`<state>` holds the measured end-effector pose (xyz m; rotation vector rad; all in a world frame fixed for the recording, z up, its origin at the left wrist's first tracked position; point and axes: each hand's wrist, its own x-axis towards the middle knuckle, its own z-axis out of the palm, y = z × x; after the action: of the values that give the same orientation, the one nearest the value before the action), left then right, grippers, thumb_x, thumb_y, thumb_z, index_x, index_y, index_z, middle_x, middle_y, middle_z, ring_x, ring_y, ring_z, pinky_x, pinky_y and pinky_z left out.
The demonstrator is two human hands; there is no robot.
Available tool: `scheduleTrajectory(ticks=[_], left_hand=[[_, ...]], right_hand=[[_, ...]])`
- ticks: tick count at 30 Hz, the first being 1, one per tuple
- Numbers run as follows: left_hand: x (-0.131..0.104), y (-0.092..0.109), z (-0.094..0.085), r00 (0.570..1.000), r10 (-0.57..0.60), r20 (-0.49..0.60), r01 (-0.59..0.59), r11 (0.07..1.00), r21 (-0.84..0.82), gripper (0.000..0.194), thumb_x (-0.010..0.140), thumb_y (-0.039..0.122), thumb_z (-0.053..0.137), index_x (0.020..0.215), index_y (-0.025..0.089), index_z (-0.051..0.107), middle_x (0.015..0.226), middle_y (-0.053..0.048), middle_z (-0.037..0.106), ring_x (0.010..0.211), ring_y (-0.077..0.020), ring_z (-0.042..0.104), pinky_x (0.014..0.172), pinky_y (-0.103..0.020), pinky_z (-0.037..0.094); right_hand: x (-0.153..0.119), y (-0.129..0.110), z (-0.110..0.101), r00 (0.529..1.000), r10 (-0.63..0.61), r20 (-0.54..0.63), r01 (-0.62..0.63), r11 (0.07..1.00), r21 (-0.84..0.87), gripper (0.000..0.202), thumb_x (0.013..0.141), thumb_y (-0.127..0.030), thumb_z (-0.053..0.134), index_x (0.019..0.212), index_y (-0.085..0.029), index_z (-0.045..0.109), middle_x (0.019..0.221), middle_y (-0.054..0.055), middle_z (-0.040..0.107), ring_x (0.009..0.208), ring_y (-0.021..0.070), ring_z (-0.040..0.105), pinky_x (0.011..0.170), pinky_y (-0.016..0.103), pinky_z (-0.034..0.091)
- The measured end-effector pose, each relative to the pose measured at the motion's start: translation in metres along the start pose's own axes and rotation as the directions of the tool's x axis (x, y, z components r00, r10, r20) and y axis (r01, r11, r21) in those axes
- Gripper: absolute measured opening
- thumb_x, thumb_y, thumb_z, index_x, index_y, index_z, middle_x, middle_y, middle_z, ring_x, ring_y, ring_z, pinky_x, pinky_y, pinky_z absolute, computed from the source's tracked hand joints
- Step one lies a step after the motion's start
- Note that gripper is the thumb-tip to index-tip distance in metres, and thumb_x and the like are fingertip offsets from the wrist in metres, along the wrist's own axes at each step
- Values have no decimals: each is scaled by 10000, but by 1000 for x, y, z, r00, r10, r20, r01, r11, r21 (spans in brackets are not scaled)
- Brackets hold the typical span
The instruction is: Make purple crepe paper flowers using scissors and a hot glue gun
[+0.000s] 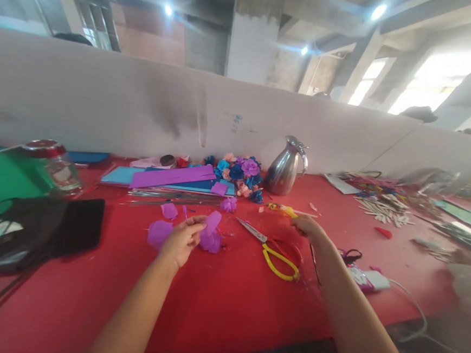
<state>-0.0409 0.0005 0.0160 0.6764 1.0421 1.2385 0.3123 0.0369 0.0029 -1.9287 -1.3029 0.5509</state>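
Observation:
Between its thumb and fingers, my left hand pinches a purple paper petal. More purple petals lie right behind and below it, and another purple piece lies to the hand's left. My right hand is closed at the near end of a yellow item, whose kind is unclear. A thin dark rod shows below that hand; whether the fingers hold either one is hidden. Yellow-handled scissors lie open on the table between my hands.
Paper flowers are heaped at the back beside a metal jug. Purple paper strips and thin wires lie left of them. A glass jar and black bag stand left; a white corded device lies right.

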Motion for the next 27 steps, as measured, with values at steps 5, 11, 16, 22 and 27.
scheduleTrajectory(ticks=[5,11,16,22,27], left_hand=[[-2,1,3,999,-41,0,41,998,-44,222,449,106,728,654,124,646,507,54,541,343,16,236,378,-168,143],[-6,-4,9,997,-59,45,63,995,-82,230,460,92,736,628,136,586,475,74,520,320,14,240,359,-160,137],[-9,-11,15,991,-98,85,105,991,-79,249,479,117,766,648,141,585,476,74,522,323,1,322,354,-145,220],[-14,-13,18,980,-135,148,136,991,2,266,485,157,805,652,145,599,554,18,608,454,-83,536,445,-191,391],[-17,-9,18,986,-95,140,83,992,90,339,476,250,832,746,158,650,623,7,644,466,-92,543,445,-197,362]], right_hand=[[-21,-17,-15,980,71,186,-163,826,540,180,553,-220,734,614,-181,569,603,19,611,495,103,546,505,248,477],[-86,-65,28,967,28,252,-217,605,766,345,458,-286,842,655,-169,584,580,-13,595,476,81,487,431,205,375],[-137,-106,85,962,-95,256,-154,587,795,387,456,-346,847,691,-159,603,633,-4,620,580,115,539,564,241,435],[-143,-118,106,946,-197,257,-93,595,799,318,559,-388,763,713,-167,594,645,4,625,571,134,545,565,261,440],[-137,-113,98,913,-216,347,-103,699,708,308,517,-314,765,675,-188,532,544,-46,556,479,96,473,489,230,389]])
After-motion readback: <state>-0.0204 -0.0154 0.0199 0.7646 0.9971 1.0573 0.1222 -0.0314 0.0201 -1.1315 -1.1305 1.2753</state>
